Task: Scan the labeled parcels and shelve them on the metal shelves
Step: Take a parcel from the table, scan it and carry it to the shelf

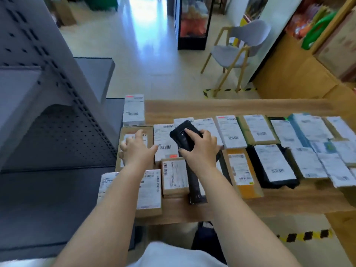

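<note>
With the right hand [200, 149] gripping a black handheld scanner [184, 134], the open left hand [135, 149] hovers over a flat brown labeled cardboard parcel [133, 132], probably about to lift it for scanning.

left hand [136, 149] fingers spread, right hand [200, 149] fingers curled, gripping

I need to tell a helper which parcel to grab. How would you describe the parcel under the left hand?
Start at the wooden table, at its end beside the grey metal shelves. The brown cardboard parcel lies there, under the open left hand. Unlike the white parcel behind it, it is bare brown card around a small label.
</note>
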